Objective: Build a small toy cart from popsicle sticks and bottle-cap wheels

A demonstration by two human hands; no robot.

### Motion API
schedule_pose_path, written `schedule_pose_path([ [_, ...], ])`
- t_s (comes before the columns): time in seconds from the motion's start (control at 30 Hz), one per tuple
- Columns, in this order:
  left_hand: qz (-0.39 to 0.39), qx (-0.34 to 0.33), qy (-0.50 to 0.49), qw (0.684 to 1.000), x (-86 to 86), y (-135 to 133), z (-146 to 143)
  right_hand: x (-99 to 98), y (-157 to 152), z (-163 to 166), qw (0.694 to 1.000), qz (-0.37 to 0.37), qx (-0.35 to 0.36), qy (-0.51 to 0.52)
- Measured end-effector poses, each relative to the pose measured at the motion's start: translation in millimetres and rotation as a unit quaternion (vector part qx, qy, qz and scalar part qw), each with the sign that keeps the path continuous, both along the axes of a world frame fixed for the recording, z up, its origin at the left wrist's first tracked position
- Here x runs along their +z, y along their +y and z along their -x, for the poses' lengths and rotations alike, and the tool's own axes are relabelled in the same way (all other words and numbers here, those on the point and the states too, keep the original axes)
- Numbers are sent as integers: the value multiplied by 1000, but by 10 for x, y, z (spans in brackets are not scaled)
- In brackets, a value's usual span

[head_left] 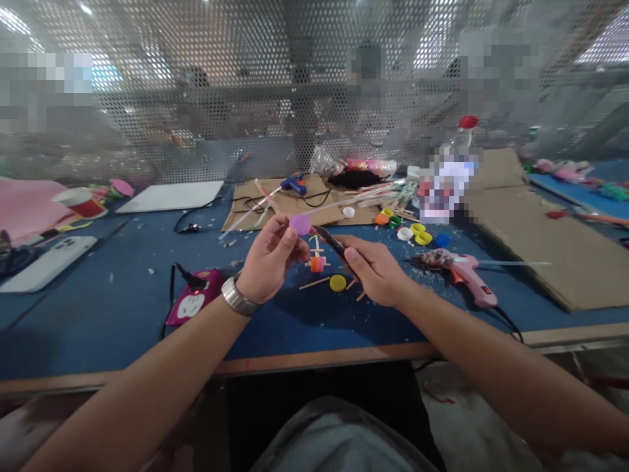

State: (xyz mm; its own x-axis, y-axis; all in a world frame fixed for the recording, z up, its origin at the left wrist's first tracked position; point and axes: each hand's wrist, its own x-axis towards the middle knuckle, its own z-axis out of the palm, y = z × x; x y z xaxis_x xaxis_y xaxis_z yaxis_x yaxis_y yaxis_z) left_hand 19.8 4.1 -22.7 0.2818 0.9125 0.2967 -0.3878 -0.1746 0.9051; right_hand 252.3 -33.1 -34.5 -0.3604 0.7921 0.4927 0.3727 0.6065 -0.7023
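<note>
My left hand [272, 255], with a metal watch on the wrist, pinches a purple bottle cap [300, 225] between thumb and fingers. My right hand [374, 267] is closed around a slim black tool [330, 240], whose narrow end points at the cap; its exact kind is not clear. Whether the tool touches the cap I cannot tell. Just beyond and between my hands stands a small stick construction with an orange-red cap [318, 264] on it. Below it on the blue table [275, 331] lie a yellow cap [338, 283] and a thin wooden stick [314, 283], with short stick pieces beside them.
On the right lies a pink glue gun [474, 278] with its cord. Several loose caps [421, 235], a blue glue gun [293, 184], cardboard [535, 229] and a bottle [462, 141] are farther back. A purple power box [196, 298] and a phone [49, 264] lie left.
</note>
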Motion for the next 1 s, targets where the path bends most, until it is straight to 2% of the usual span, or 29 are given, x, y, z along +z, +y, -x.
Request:
schedule_pose_path([
  [0.67, 0, 18, 45, 999, 28, -31, -4, -10, 4, 35, 1000, 8, -9, -17],
  [1.0, -63, 65, 89, 992, -49, 24, 43, -2, 17, 26, 999, -7, -11, -33],
])
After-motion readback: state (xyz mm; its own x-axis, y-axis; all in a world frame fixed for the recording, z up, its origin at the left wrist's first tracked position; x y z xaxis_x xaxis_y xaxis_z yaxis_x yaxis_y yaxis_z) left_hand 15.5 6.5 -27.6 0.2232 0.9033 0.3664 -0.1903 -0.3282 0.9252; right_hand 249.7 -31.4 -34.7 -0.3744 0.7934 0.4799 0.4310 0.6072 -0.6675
